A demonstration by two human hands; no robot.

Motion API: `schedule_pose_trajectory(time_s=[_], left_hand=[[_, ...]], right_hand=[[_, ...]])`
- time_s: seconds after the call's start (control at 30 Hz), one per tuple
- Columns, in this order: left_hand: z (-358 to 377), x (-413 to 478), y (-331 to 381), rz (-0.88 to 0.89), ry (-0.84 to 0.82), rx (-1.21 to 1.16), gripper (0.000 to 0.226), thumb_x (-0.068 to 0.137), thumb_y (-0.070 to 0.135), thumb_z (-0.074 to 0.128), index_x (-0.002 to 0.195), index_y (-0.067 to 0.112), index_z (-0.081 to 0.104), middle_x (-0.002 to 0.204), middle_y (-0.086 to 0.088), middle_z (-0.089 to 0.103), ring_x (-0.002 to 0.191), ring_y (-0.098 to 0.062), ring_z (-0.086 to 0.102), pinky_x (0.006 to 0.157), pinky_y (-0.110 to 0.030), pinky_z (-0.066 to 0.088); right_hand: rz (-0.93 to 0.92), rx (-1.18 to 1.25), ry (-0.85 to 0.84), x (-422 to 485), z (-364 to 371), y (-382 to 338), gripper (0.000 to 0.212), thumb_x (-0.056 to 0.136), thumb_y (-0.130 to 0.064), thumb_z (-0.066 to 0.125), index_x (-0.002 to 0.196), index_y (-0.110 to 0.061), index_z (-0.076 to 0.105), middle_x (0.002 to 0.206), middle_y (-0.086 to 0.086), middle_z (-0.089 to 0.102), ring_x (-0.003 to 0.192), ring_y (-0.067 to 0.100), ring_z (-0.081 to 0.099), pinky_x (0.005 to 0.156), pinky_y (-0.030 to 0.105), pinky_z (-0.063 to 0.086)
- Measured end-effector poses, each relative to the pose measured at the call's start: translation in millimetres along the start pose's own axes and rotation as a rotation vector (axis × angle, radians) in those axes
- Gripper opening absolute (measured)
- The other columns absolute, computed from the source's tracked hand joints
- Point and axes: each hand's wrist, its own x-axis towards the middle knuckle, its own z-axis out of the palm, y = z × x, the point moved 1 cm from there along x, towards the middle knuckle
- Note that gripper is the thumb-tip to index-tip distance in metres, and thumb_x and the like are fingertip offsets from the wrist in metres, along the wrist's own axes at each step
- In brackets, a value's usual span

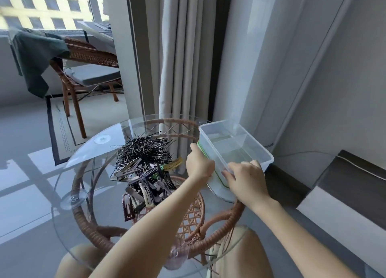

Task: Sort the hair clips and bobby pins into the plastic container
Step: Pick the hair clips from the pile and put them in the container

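1. The left grip [199, 165] was curled on the container's [234, 150] near-left side, and the right grip [247, 179] was curled over its near rim.
2. The empty container was held at the surface's [100, 158] right edge, beside the clips [144, 183] and pins [144, 150].
3. Its mouth faced up, slightly tilted; its long axis ran away from the person, a little leftward.
4. It would best be set flat, close to the piles, before either grip is released.

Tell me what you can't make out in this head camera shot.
- Head view: near corner of the plastic container, hidden by the right hand.
- Head view: left hand fingertips, tucked behind the container.
- Head view: bobby pins, tangled and too thin to count.
- Head view: some hair clips, covered by the left forearm.
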Motion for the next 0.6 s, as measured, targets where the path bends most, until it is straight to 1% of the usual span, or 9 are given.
schedule_pose_trajectory(time_s=[0.13, 0.2, 0.27, 0.37, 0.4, 0.43, 0.5, 0.53, 0.6], left_hand=[[-27.9, 8.2, -14.9, 0.028, 0.024, 0.128, 0.024, 0.075, 0.002, 0.050, 0.092, 0.006, 0.035, 0.102, -0.020, 0.061, 0.094, -0.038, 0.059, 0.070, -0.037, 0.046], [-42.6, 12.0, -21.1, 0.044, 0.022, 0.223, 0.024, 0.075, 0.001, 0.050, 0.097, 0.003, 0.043, 0.101, -0.018, 0.062, 0.093, -0.036, 0.059, 0.069, -0.036, 0.043], [-63.0, 11.9, -26.7, 0.105, 0.029, 0.309, 0.025, 0.076, 0.005, 0.053, 0.101, 0.006, 0.052, 0.099, -0.013, 0.066, 0.089, -0.030, 0.060, 0.069, -0.034, 0.046], [-104.3, 1.8, -40.5, 0.234, 0.087, 0.449, 0.022, 0.084, 0.016, 0.055, 0.104, 0.014, 0.063, 0.104, -0.007, 0.065, 0.093, -0.024, 0.059, 0.079, -0.032, 0.049], [-119.3, -4.3, -46.0, 0.250, 0.097, 0.495, 0.023, 0.086, 0.020, 0.055, 0.106, 0.016, 0.064, 0.107, -0.007, 0.062, 0.094, -0.024, 0.058, 0.081, -0.032, 0.049], [-133.3, -11.4, -52.0, 0.250, 0.084, 0.540, 0.026, 0.086, 0.025, 0.055, 0.110, 0.018, 0.063, 0.108, -0.007, 0.059, 0.094, -0.023, 0.057, 0.081, -0.031, 0.049], [-153.4, -24.6, -64.8, 0.217, -0.031, 0.655, 0.037, 0.085, 0.038, 0.057, 0.119, 0.025, 0.058, 0.111, -0.008, 0.053, 0.095, -0.022, 0.055, 0.081, -0.030, 0.048], [-159.3, -30.4, -71.7, 0.187, -0.114, 0.716, 0.048, 0.082, 0.046, 0.058, 0.126, 0.029, 0.052, 0.115, -0.009, 0.050, 0.097, -0.022, 0.054, 0.084, -0.032, 0.048], [-163.9, -42.0, -85.3, 0.128, -0.263, 0.783, 0.075, 0.072, 0.062, 0.060, 0.137, 0.035, 0.035, 0.123, -0.009, 0.044, 0.106, -0.022, 0.050, 0.093, -0.036, 0.048]], right_hand=[[-0.084, 0.072, -0.041, 4.1, 7.2, -29.9, 0.029, 0.067, -0.016, 0.079, 0.051, -0.010, 0.056, 0.045, 0.007, 0.060, 0.043, 0.028, 0.054, 0.056, 0.031, 0.046], [-0.078, 0.139, -0.051, 7.1, 7.0, -43.9, 0.017, 0.074, -0.022, 0.074, 0.067, -0.009, 0.065, 0.062, 0.007, 0.068, 0.058, 0.029, 0.061, 0.066, 0.035, 0.047], [-0.084, 0.139, 0.010, 5.1, 2.7, -54.4, 0.024, 0.074, -0.029, 0.074, 0.087, -0.009, 0.069, 0.081, 0.004, 0.070, 0.075, 0.026, 0.062, 0.072, 0.036, 0.046], [-0.197, 0.260, 0.121, -6.2, -5.7, -74.5, 0.034, 0.076, -0.033, 0.071, 0.099, -0.008, 0.067, 0.089, 0.003, 0.067, 0.082, 0.021, 0.061, 0.071, 0.031, 0.050], [-0.234, 0.318, 0.049, -10.5, -6.5, -83.7, 0.041, 0.079, -0.038, 0.068, 0.107, -0.009, 0.064, 0.093, 0.002, 0.065, 0.083, 0.019, 0.062, 0.070, 0.027, 0.050], [-0.229, 0.348, -0.092, -13.0, -3.9, -93.0, 0.055, 0.080, -0.047, 0.063, 0.119, -0.010, 0.057, 0.102, 0.002, 0.062, 0.088, 0.019, 0.061, 0.071, 0.025, 0.047], [-0.160, 0.263, -0.395, -16.0, 13.3, -107.3, 0.085, 0.078, -0.067, 0.049, 0.141, -0.015, 0.030, 0.121, 0.005, 0.048, 0.104, 0.021, 0.053, 0.079, 0.029, 0.044], [-0.142, 0.190, -0.477, -14.9, 23.4, -112.7, 0.094, 0.075, -0.072, 0.046, 0.145, -0.016, 0.019, 0.127, 0.007, 0.042, 0.111, 0.024, 0.048, 0.085, 0.032, 0.043], [-0.127, 0.131, -0.517, -8.3, 35.4, -121.8, 0.099, 0.073, -0.072, 0.050, 0.147, -0.018, 0.012, 0.132, 0.011, 0.038, 0.118, 0.027, 0.041, 0.092, 0.037, 0.041]])
